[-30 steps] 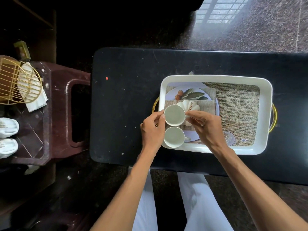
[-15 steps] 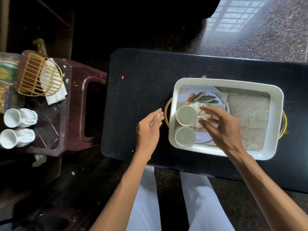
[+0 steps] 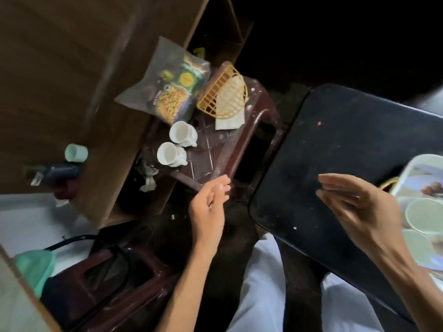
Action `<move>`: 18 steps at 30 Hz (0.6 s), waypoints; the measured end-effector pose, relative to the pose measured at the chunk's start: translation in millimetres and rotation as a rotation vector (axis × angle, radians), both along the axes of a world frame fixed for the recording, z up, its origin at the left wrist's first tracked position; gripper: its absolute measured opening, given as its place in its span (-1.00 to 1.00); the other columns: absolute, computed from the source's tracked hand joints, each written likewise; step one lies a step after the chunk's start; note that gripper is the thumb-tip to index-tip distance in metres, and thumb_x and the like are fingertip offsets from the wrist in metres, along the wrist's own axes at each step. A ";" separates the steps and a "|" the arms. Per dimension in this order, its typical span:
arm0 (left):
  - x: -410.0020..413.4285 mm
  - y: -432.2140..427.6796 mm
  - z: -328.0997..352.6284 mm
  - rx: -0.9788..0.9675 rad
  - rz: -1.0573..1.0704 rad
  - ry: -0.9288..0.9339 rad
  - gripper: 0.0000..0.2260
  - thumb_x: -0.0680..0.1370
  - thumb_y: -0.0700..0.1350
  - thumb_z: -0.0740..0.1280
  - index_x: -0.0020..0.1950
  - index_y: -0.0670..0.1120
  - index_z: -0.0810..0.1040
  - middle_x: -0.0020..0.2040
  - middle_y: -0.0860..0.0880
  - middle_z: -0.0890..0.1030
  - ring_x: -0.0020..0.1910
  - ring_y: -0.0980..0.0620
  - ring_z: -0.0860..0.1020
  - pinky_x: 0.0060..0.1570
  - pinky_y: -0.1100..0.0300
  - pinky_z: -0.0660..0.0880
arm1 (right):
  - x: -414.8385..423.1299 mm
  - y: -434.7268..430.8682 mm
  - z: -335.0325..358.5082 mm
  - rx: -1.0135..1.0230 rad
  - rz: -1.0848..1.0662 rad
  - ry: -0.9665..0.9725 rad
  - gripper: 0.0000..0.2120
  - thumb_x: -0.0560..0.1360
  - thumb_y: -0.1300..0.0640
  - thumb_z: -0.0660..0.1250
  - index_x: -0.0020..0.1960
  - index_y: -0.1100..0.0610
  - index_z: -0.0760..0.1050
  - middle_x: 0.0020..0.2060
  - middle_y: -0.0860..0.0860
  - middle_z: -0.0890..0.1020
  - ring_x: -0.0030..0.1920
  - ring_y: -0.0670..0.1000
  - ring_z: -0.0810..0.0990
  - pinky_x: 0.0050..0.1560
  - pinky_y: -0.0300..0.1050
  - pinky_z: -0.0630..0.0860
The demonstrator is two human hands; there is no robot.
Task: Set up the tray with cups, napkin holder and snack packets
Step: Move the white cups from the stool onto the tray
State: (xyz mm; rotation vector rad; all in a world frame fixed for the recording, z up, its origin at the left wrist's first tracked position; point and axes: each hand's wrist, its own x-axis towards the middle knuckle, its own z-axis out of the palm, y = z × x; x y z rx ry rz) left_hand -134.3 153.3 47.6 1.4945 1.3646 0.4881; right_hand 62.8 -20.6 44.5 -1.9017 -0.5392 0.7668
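Two white cups [image 3: 183,134] [image 3: 171,154] lie on their sides on a dark red plastic stool [image 3: 260,109]. Beside them stand a yellow wire napkin holder [image 3: 221,93] with white napkins and a snack packet [image 3: 171,86]. My left hand [image 3: 209,202] hovers empty at the stool's near edge, fingers loosely curled. My right hand [image 3: 362,207] is open above the black table [image 3: 335,144], holding nothing. At the right edge is the white tray [image 3: 417,162] with two cups [image 3: 423,218] [image 3: 416,248] standing in it.
A brown wooden cabinet [image 3: 72,68] rises at the left, with a small pale green cup [image 3: 76,153] and a dark object on it. A second dark red stool [image 3: 103,283] and a green cloth [image 3: 36,267] sit at the lower left.
The view has swung left toward the stool. Both hands have left the tray and moved left; the two cups stay in the tray.
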 end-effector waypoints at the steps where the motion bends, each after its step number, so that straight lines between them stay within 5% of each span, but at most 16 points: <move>1: -11.7 15.5 -1.0 0.025 0.059 0.000 -0.75 0.69 -0.20 0.24 0.12 0.04 0.69 0.06 0.10 0.75 0.09 0.08 0.71 0.07 0.15 0.66 | -10.8 16.8 -1.1 0.008 0.026 -0.005 -0.75 0.45 0.26 0.50 0.11 0.07 0.66 -0.04 0.01 0.73 -0.04 -0.08 0.72 0.05 -0.35 0.59; 8: -65.6 125.2 -16.4 0.153 0.349 -0.002 -0.79 0.67 -0.20 0.25 0.15 -0.01 0.65 0.10 0.03 0.69 0.11 0.07 0.67 0.08 0.16 0.66 | -84.3 137.0 -20.1 0.034 0.209 0.037 -0.81 0.50 0.29 0.47 0.11 0.20 0.67 -0.07 -0.01 0.73 -0.05 -0.11 0.72 0.02 -0.19 0.66; 14: -75.9 189.2 -47.7 0.062 0.339 0.029 -0.77 0.68 -0.23 0.25 0.27 -0.09 0.63 0.21 -0.07 0.67 0.23 0.05 0.64 0.25 0.09 0.61 | -129.8 224.0 -47.6 0.008 0.262 0.034 -0.79 0.54 0.26 0.43 0.17 0.24 0.64 -0.01 0.06 0.72 -0.01 -0.02 0.70 0.05 -0.05 0.65; 18: -75.8 206.5 -63.6 0.055 0.262 0.065 -0.74 0.69 -0.20 0.24 0.33 -0.15 0.61 0.27 -0.07 0.67 0.21 0.21 0.62 0.20 0.41 0.53 | -147.7 257.6 -66.8 -0.039 0.240 0.072 -0.71 0.52 0.22 0.46 0.23 0.19 0.59 0.09 0.07 0.69 0.07 -0.05 0.66 0.13 -0.16 0.60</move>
